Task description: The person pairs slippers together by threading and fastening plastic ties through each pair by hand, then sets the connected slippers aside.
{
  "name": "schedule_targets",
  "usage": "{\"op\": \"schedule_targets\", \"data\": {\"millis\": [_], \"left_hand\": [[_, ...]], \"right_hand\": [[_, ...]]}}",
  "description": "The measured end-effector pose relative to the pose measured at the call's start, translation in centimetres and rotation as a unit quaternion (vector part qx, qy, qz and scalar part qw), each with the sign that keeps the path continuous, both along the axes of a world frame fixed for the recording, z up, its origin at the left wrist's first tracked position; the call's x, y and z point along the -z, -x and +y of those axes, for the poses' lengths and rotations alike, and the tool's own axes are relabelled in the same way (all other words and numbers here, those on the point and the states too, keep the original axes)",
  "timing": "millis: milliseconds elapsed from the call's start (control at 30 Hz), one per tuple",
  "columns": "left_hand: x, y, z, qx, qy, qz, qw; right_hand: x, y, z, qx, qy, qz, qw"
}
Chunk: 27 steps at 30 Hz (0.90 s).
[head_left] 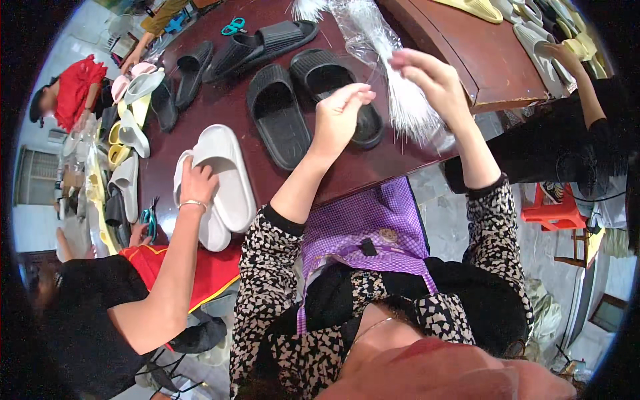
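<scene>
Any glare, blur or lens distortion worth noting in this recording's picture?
Head view: black surrounds the curved picture edge, with the room bending toward it; head view: the clear plastic by the white strands glints; head view: the right hand's fingertips look slightly soft, possibly from motion; head view: the black slippers are deeply shadowed under their straps.

Left hand (341, 117) near black slipper (327, 69)

Maroon table (227, 107), black slippers (279, 123), white slippers (235, 193)
</scene>
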<state>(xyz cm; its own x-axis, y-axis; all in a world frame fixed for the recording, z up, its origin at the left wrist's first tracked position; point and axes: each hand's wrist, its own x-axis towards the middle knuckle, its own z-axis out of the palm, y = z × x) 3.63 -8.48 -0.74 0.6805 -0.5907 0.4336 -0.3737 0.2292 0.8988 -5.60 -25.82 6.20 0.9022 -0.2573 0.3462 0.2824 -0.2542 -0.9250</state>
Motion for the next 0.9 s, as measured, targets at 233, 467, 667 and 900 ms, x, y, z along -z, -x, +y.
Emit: {"op": "schedule_targets", "data": {"millis": [233, 467, 667, 900], "left_hand": [[-1.5, 0.2, 0.5, 0.004, 0.073, 0.254, 0.964], [-1.7, 2.1, 3.4, 0.014, 0.13, 0.356, 0.925], [-0.5, 3.7, 6.6, 0.026, 0.163, 0.414, 0.895], [-0.5, 7.3, 10.8, 0.026, 0.127, 0.451, 0.883]], "right_hand": [[8.1, -8.5, -4.6, 0.179, 0.506, 0.144, 0.831], [8.4, -10.8, -5.4, 0.173, 0.521, 0.241, 0.801], [8.3, -11.2, -6.1, 0.182, 0.525, 0.229, 0.799], [7.9, -11.7, -6.3, 0.204, 0.519, 0.219, 0.801]]}}
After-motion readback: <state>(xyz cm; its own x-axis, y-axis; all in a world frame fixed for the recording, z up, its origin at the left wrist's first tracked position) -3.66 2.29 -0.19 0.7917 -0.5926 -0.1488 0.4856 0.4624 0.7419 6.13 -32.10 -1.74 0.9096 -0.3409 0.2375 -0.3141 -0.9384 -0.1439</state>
